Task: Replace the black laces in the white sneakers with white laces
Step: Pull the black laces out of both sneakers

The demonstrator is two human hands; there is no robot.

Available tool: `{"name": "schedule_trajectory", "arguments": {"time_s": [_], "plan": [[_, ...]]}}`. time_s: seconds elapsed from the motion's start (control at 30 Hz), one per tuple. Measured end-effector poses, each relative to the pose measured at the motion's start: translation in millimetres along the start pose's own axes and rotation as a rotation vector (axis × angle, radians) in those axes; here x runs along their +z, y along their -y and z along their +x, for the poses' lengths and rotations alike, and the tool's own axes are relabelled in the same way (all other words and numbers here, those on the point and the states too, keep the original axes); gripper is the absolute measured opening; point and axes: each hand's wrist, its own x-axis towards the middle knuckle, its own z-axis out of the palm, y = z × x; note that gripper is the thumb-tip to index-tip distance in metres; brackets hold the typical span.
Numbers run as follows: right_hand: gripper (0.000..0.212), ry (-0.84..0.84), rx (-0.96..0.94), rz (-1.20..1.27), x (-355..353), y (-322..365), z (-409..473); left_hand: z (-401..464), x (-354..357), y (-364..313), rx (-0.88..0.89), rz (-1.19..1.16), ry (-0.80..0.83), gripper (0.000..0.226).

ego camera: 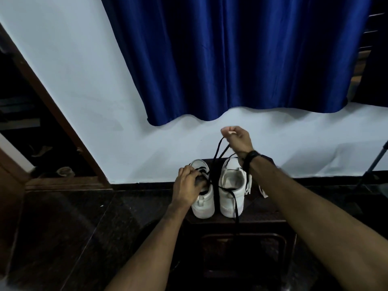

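Observation:
Two white sneakers stand side by side on a dark stool, heels toward me. My left hand (187, 185) grips the top of the left sneaker (203, 203), which still carries black lace across its eyelets. My right hand (237, 139) is raised above the right sneaker (232, 185) and pinches a long black lace (215, 164). The lace hangs down in loops between the shoes, and one end trails over the right sneaker's heel and past the stool's front edge. White laces (263, 191) lie on the stool to the right of the shoes, partly hidden by my right forearm.
The dark wooden stool (262, 213) stands against a pale wall under a blue curtain (231, 59). A dark doorway with a wooden frame (52, 106) opens at the left. A tripod leg (373, 164) slants at the far right. The floor is dark polished stone.

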Motion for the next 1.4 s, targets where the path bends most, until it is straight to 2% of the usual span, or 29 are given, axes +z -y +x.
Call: {"name": "schedule_trajectory", "arguments": {"time_s": [0.07,0.13,0.17,0.2,0.23,0.27,0.3,0.33,0.4,0.43,0.47,0.53,0.67,0.77,0.8,0.83,0.87,0.97,1.0,1.07,1.2,1.27,1.33,1.37,1.4], "plan": [[0.015,0.022,0.0,0.21,-6.0,14.7,2.5,-0.4,-0.3,-0.4,0.009,0.012,-0.005,0.023],[0.026,0.11,0.036,0.189,-14.5,32.1,5.0,0.7,-0.6,1.0,0.022,0.001,-0.005,0.019],[0.032,0.182,0.063,0.019,-18.3,35.7,6.8,2.4,-0.2,2.1,0.022,-0.03,0.007,0.018],[0.034,0.273,0.064,-0.315,-21.0,35.1,7.9,4.4,-0.8,1.9,0.007,-0.075,0.024,0.016],[0.032,0.35,0.037,-0.756,-22.1,28.9,8.7,7.0,-1.2,1.7,-0.025,-0.121,0.046,0.014],[0.03,0.335,-0.048,-1.126,-21.2,21.1,7.0,10.0,-1.2,0.1,-0.061,-0.163,0.065,0.012],[0.031,0.332,-0.18,-1.329,-17.8,14.2,2.9,12.9,-0.2,-1.0,-0.092,-0.199,0.077,0.01],[0.031,0.368,-0.266,-1.321,-14.2,6.4,-0.2,14.9,0.1,-2.5,-0.12,-0.23,0.083,0.009],[0.027,0.481,-0.244,-1.066,-4.2,-5.7,-12.6,17.8,2.4,-3.9,-0.153,-0.279,0.066,0.008],[0.029,0.523,-0.201,-1.032,2.3,-12.0,-18.9,18.6,3.0,-4.0,-0.164,-0.302,0.056,0.008],[0.035,0.523,-0.199,-1.102,8.6,-21.2,-23.4,18.6,2.8,-4.2,-0.179,-0.331,0.051,0.007],[0.042,0.434,-0.23,-1.269,19.2,-39.9,-33.4,16.8,0.6,-5.4,-0.209,-0.386,0.047,0.005],[0.037,0.25,-0.206,-1.282,24.1,-58.6,-35.2,14.9,-6.5,-4.0,-0.291,-0.503,0.01,0.009],[0.039,0.167,-0.121,-1.253,20.4,-66.9,-32.1,18.0,-20.1,-1.8,-0.463,-0.84,-0.011,0.018],[0.04,0.162,-0.099,-1.238,19.4,-70.4,-31.2,19.6,-23.8,-2.0,-0.524,-0.952,0.024,0.019],[0.04,0.159,-0.093,-1.221,19.4,-72.8,-30.5,22.3,-25.4,-0.8,-0.546,-0.967,0.071,0.017],[0.041,0.164,-0.088,-1.208,20.3,-73.8,-30.5,25.6,-26.6,0.5,-0.515,-0.86,0.122,0.013],[0.042,0.187,-0.096,-1.188,27.7,-71.3,-34.5,33.1,-27.0,5.0,-0.187,-0.282,0.262,0.022],[0.04,0.187,-0.117,-1.2,30.4,-69.4,-36.5,35.9,-28.3,3.0,-0.103,-0.193,0.291,0.02],[0.04,0.172,-0.14,-1.228,33.0,-64.4,-40.4,38.4,-33.4,-7.6,-0.069,-0.26,0.297,0.015],[0.04,0.154,-0.088,-1.227,28.0,-62.0,-44.1,32.2,-48.0,-18.5,-0.486,-0.967,0.144,0.019],[0.04,0.137,-0.072,-1.228,28.3,-61.4,-45.7,27.6,-50.5,-7.2,-0.655,-1.105,0.019,0.022],[0.042,0.132,-0.058,-1.217,31.0,-60.9,-48.0,25.0,-53.4,1.6,-0.802,-1.031,-0.039,0.022],[0.042,0.136,-0.062,-1.219,32.5,-59.9,-49.1,23.8,-53.6,5.2,-0.85,-0.883,0.004,0.025],[0.041,0.139,-0.068,-1.223,33.2,-58.6,-49.9,21.8,-53.5,7.2,-0.832,-0.602,0.089,0.031]]}}
